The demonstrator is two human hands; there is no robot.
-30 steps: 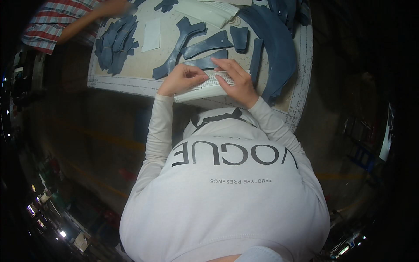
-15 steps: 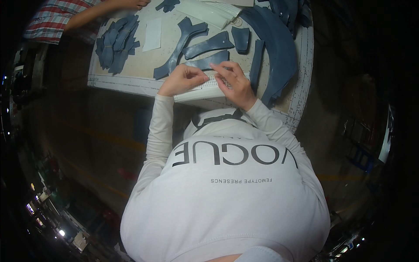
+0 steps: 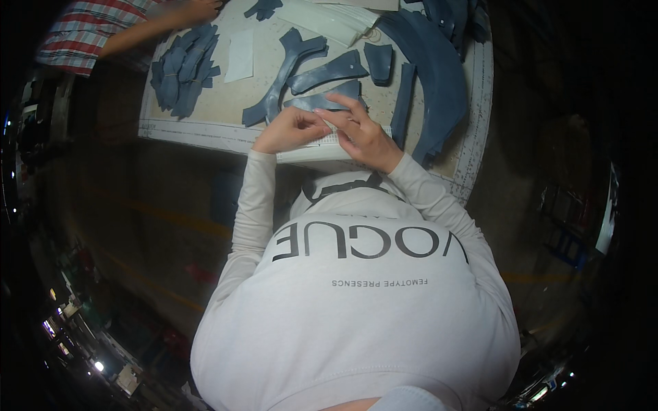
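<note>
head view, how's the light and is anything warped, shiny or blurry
In the head view, the table is lit while the floor lies in deep shadow; the fisheye bends the table's edges in that view; there too, the blue pieces show a pale sheen, a light spot glares lower left, and the left hand and right hand look fairly sharp.

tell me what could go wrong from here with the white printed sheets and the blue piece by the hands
The white printed sheets lie at the near edge of the table, so a careless tug might slide them off. The left hand and right hand meet closely over them, which could crease or skew the paper. The right hand's fingers also reach over the nearest blue piece and might nudge it out of place.
</note>
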